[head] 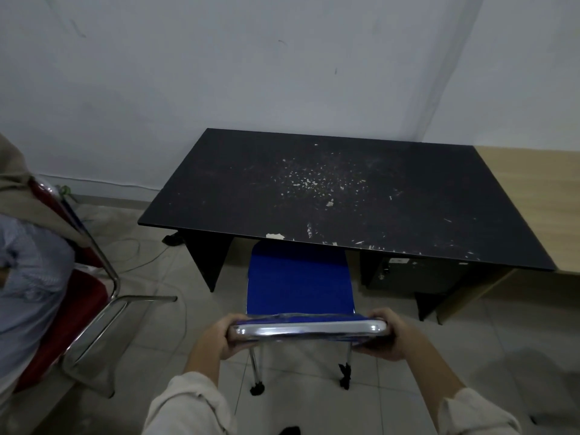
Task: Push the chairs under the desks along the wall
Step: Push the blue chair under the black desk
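A blue chair [299,279] with a chrome frame stands in front of a black desk [329,189] that is set against the white wall. The front of its seat lies under the desk's near edge. My left hand [221,335] grips the left end of the chrome backrest top. At the right end of the same bar my right hand [387,337] is closed around it. The desk top is scuffed, with pale chips in its surface.
A red chair [80,304] with a chrome frame stands at the left, and a seated person [28,271] occupies it. A light wooden desk [539,196] adjoins the black desk on the right. Cables [138,249] trail over the tiled floor left of the desk.
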